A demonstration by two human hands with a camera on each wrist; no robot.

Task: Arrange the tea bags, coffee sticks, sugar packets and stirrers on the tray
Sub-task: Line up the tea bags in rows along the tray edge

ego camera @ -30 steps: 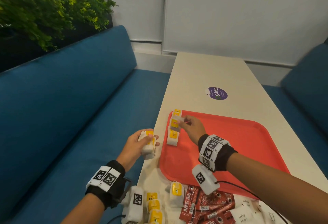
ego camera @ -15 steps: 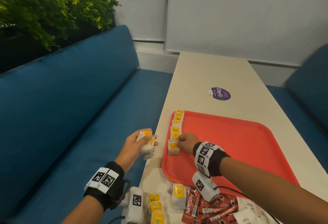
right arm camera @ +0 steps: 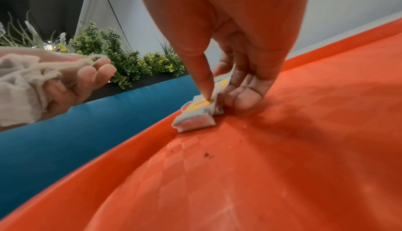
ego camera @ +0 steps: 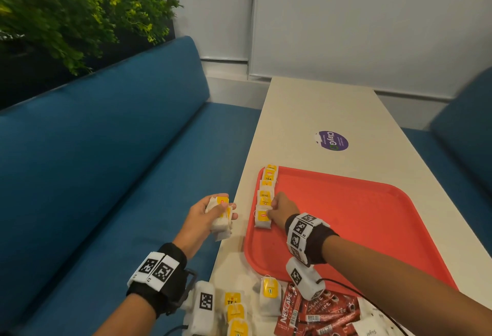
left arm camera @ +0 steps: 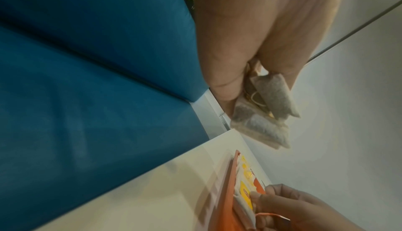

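A red tray [ego camera: 359, 215] lies on the white table. Several tea bags with yellow tags form a row [ego camera: 268, 178] along its left rim. My right hand [ego camera: 271, 211] is at the row's near end. There it pinches the nearest tea bag [ego camera: 262, 220], one digit pressing down on the yellow tag [right arm camera: 201, 105] and curled fingers [right arm camera: 243, 97] against the bag's side. My left hand [ego camera: 213, 213] hovers just off the table's left edge, gripping a bundle of tea bags [ego camera: 220, 210]; the left wrist view shows them as grey pouches [left arm camera: 272, 97].
Loose tea bags [ego camera: 270, 295] lie on the table in front of the tray, with red coffee sticks [ego camera: 319, 314] and white sugar packets [ego camera: 370, 331]. A purple sticker [ego camera: 331, 140] is beyond the tray. A blue bench [ego camera: 106, 175] runs along the left, plants [ego camera: 66, 15] behind it.
My right hand has come back along the row toward me, from a middle tea bag to the nearest one. The left hand has stayed put with its bundle.
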